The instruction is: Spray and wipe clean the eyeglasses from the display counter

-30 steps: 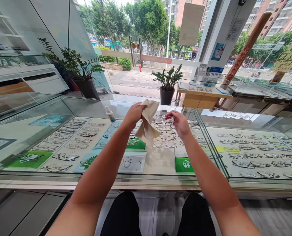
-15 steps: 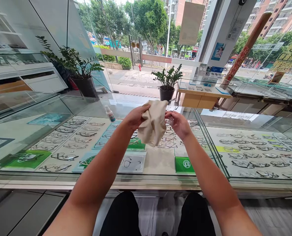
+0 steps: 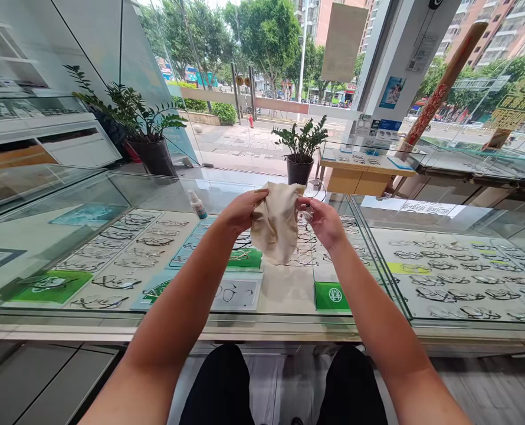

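A beige cloth (image 3: 276,224) hangs above the glass counter, its upper left edge gripped by my left hand (image 3: 241,211). At the cloth's right edge, my right hand (image 3: 325,221) has its fingers closed on a pair of thin-framed eyeglasses (image 3: 307,212), partly hidden by the cloth and fingers. One round lens shows beside the right fingertips, and a thin dark part of the frame rises above them.
A spray bottle (image 3: 197,204) stands on the glass counter (image 3: 156,192), left of my hands. Rows of eyeglasses (image 3: 154,241) lie inside the case. Potted plants (image 3: 300,150) stand beyond it. A green box (image 3: 331,296) sits inside near the front.
The cloth has shifted slightly right and its folds hang differently. My left hand has moved a little with it. The eyeglasses have tilted slightly in my right hand.
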The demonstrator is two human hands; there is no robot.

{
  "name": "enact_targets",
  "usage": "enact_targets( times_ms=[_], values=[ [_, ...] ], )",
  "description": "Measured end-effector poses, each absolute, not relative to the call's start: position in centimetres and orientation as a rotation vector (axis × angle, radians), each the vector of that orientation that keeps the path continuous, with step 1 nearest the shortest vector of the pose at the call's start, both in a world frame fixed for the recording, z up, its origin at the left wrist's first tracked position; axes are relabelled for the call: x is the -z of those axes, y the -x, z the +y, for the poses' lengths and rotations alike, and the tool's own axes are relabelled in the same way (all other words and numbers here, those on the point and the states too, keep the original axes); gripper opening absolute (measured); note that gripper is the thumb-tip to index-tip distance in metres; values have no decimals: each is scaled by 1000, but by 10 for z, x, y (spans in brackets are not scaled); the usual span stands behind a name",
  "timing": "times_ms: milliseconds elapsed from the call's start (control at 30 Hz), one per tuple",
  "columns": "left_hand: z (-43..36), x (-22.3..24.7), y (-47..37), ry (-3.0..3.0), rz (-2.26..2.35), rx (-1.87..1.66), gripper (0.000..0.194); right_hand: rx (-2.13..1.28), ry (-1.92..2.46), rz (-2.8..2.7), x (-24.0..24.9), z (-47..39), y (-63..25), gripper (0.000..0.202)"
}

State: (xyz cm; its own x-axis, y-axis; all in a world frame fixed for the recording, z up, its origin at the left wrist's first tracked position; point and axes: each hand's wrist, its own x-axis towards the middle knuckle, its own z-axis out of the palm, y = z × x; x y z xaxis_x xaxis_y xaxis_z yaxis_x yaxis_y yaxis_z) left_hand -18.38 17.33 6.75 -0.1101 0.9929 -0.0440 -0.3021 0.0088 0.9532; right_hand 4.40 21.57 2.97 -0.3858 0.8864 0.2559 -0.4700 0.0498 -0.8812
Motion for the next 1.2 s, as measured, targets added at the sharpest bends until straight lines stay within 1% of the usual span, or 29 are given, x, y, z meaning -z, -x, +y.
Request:
enact_targets(
  times_ms=[100,300,400,433,500,600,667,733,800,867,933,1000,1067,1200],
  values=[
    [172,-69,197,-938,1100,-1399,14,-1550,492,-1191,-29,218,-46,23],
    [170,-71,213,-1100,1116,-1232,33,-1587,405,-1215,-31,216,-47,23],
    [172,-70,210,-1257,1239,-1413,48,-1603,385,-1243,-33,213,-48,23],
    [172,-70,207,-1354,1275,-1502,50,-1605,384,-1253,-33,212,-48,25],
    [170,-71,199,-1604,1257,-1603,45,-1615,386,-1267,-34,211,-49,27],
    [162,-72,185,-1879,1125,-1462,38,-1627,397,-1243,-35,210,-50,29],
    [159,-69,176,-1938,1089,-1322,41,-1623,396,-1207,-35,210,-50,29],
    [160,-64,173,-1939,1101,-1217,47,-1618,385,-1172,-36,212,-51,31],
    [164,-58,174,-1856,1184,-1121,55,-1620,378,-1132,-37,214,-53,32],
    [168,-55,178,-1732,1285,-915,57,-1621,379,-1088,-38,216,-55,32],
    [171,-53,182,-1661,1289,-649,49,-1609,383,-1063,-39,218,-58,31],
    [173,-52,181,-1647,1225,-507,39,-1584,394,-1068,-40,219,-60,30],
    [174,-48,175,-1624,1192,-576,36,-1560,414,-1073,-41,220,-62,29],
    [180,-32,156,-1427,1113,-796,41,-1549,429,-1029,-43,221,-64,28]
  ],
)
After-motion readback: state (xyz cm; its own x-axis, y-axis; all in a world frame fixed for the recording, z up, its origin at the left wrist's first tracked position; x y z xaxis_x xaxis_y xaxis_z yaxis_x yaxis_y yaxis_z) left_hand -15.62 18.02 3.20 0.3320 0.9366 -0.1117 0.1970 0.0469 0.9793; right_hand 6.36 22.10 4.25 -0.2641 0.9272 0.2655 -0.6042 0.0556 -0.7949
